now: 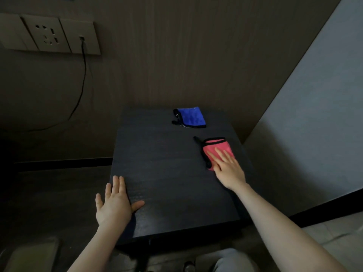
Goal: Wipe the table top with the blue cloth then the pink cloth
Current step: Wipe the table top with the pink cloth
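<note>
The table (167, 173) is dark, flat and hard. The left hand (114, 205) lies flat and open on its near left edge. The right hand (227, 167) presses straight fingers on the pink cloth (216, 148), holding nothing. The blue cloth (191, 116) lies just past it. Both cloths look soft, light and floppy, best pressed flat. No writing shows.

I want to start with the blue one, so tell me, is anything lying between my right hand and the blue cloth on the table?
Nothing visible blocks it. The right hand rests flat on the pink cloth, and the blue cloth lies farther back on the table, with only bare dark tabletop between the two cloths.
</note>
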